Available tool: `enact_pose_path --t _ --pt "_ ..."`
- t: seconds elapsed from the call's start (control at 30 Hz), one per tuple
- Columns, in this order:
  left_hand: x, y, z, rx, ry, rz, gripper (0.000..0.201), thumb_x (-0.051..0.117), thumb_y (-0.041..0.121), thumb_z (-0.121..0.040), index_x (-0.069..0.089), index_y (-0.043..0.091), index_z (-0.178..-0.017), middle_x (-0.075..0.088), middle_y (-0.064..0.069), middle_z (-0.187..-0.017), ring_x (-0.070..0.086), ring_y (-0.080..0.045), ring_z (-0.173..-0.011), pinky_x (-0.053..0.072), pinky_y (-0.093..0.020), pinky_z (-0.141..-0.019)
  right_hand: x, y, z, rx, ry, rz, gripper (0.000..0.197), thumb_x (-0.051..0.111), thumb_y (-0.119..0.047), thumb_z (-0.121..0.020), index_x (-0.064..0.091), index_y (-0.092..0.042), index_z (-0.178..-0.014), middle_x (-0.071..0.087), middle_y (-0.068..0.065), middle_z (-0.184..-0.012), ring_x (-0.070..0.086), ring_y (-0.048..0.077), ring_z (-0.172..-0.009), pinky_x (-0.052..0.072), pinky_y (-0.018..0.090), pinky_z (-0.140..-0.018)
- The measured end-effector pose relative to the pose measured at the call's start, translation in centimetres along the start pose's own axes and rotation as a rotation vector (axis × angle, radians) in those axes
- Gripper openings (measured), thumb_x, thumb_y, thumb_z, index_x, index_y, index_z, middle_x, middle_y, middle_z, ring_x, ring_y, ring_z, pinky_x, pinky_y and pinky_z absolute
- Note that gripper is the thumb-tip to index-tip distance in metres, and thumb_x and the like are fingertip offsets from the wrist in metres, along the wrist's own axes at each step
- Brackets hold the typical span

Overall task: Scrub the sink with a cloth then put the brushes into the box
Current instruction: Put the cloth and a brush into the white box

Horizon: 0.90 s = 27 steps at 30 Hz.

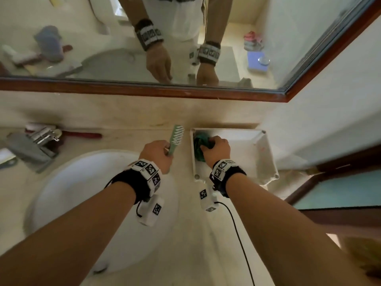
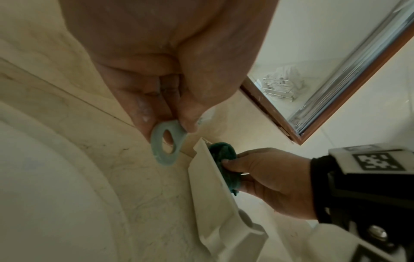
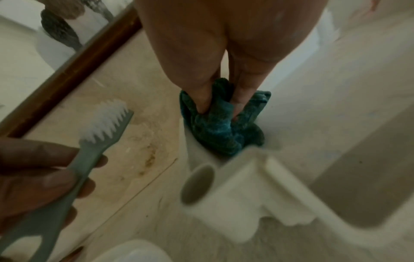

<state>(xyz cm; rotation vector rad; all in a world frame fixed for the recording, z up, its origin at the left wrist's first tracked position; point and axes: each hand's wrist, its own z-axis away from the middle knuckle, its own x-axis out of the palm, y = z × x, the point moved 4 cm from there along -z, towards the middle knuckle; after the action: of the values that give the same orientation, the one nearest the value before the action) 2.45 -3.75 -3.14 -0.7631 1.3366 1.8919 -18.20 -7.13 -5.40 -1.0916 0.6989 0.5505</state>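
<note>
Right hand (image 1: pixel 216 149), fingers curled into a crumpled teal cloth (image 1: pixel 199 145), holding it inside the white box (image 1: pixel 266 157) against the box's left wall. Left hand (image 1: pixel 157 154) grips the handle of a pale green brush (image 1: pixel 176 139), white bristles raised, just left of the box. The white sink (image 1: pixel 61 186) lies lower left, the mirror (image 1: pixel 103 38) above the counter (image 1: pixel 206 244).
</note>
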Motion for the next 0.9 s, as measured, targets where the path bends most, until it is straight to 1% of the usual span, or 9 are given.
enact_pose_path --t 0.13,0.3,0.4,0.5,0.57,0.67,0.73,0.8,0.9 --pt "1.1 0.0 -0.7 -0.022 -0.026 -0.008 0.013 0.066 0.023 -0.083 0.066 0.018 -0.094 0.064 0.001 -0.086 0.061 -0.024 -0.083 0.050 -0.031 -0.073 2.3 0.5 -0.6 -0.015 -0.090 0.057 0.040 0.068 -0.029 -0.088 0.063 -0.011 -0.123 0.065 0.012 -0.121 0.061 0.031 -0.109 0.048 0.033 -0.096" --pt "1.3 0.7 -0.7 -0.037 -0.047 -0.009 0.010 0.066 0.026 -0.084 0.063 0.023 -0.093 0.062 0.003 -0.085 0.060 -0.023 -0.084 0.043 -0.025 -0.070 1.8 0.0 -0.1 -0.072 -0.229 0.151 0.040 0.063 -0.035 -0.091 0.061 -0.018 -0.127 0.067 0.009 -0.120 0.062 0.030 -0.110 0.048 0.033 -0.094" --pt "0.6 2.1 -0.3 -0.029 -0.042 0.019 0.017 0.066 0.024 -0.085 0.066 0.020 -0.101 0.066 0.000 -0.091 0.060 -0.023 -0.085 0.043 -0.024 -0.072 -1.3 -0.3 0.3 -0.057 -0.211 0.113 0.045 0.063 -0.030 -0.090 0.056 -0.018 -0.133 0.062 0.007 -0.129 0.060 0.027 -0.115 0.047 0.029 -0.091" --pt "0.2 4.7 0.0 -0.014 -0.043 0.048 0.006 0.060 0.022 -0.086 0.064 0.025 -0.090 0.063 0.005 -0.076 0.054 -0.012 -0.063 0.040 -0.023 -0.063 -5.4 0.1 0.3 -0.045 -0.164 0.125 0.049 0.061 -0.035 -0.091 0.053 -0.018 -0.136 0.056 0.003 -0.137 0.055 0.021 -0.122 0.042 0.027 -0.095" --pt "0.7 6.8 0.1 -0.017 -0.062 0.065 0.007 0.058 0.022 -0.086 0.060 0.027 -0.082 0.063 0.003 -0.074 0.052 -0.011 -0.060 0.039 -0.023 -0.058 -8.5 1.0 0.1 -0.045 -0.117 0.137 0.043 0.060 -0.037 -0.091 0.059 -0.017 -0.129 0.061 0.001 -0.130 0.056 0.020 -0.121 0.041 0.030 -0.103" --pt "2.7 10.1 0.5 -0.032 -0.113 0.067 0.009 0.060 0.022 -0.085 0.062 0.022 -0.076 0.061 0.000 -0.071 0.050 -0.016 -0.058 0.042 -0.024 -0.054 -13.1 3.5 -0.1 -0.002 -0.031 0.110 0.032 0.061 -0.034 -0.088 0.068 -0.019 -0.115 0.067 -0.001 -0.119 0.059 0.019 -0.115 0.042 0.026 -0.099" --pt "4.4 12.2 0.5 -0.055 -0.121 0.097 0.011 0.061 0.024 -0.083 0.069 0.018 -0.079 0.066 -0.001 -0.075 0.056 -0.017 -0.063 0.049 -0.025 -0.061 -15.4 5.7 -0.6 0.033 -0.007 0.108 0.027 0.059 -0.031 -0.088 0.071 -0.019 -0.109 0.069 0.000 -0.116 0.060 0.021 -0.111 0.045 0.026 -0.095" --pt "6.6 14.2 0.5 -0.102 -0.144 0.143 0.011 0.062 0.023 -0.084 0.070 0.016 -0.081 0.067 -0.002 -0.080 0.061 -0.022 -0.073 0.050 -0.025 -0.070 -17.2 7.8 -1.1 0.060 0.000 0.108 0.024 0.056 -0.028 -0.087 0.074 -0.018 -0.101 0.071 0.002 -0.107 0.064 0.022 -0.104 0.050 0.027 -0.089" --pt "9.9 17.2 0.1 -0.151 -0.172 0.204 0.011 0.067 0.024 -0.083 0.071 0.016 -0.088 0.068 -0.005 -0.091 0.064 -0.027 -0.089 0.052 -0.028 -0.083 -18.8 10.7 -1.9 0.062 -0.003 0.094 0.025 0.052 -0.024 -0.087 0.075 -0.018 -0.093 0.073 0.000 -0.099 0.065 0.020 -0.098 0.050 0.024 -0.082"
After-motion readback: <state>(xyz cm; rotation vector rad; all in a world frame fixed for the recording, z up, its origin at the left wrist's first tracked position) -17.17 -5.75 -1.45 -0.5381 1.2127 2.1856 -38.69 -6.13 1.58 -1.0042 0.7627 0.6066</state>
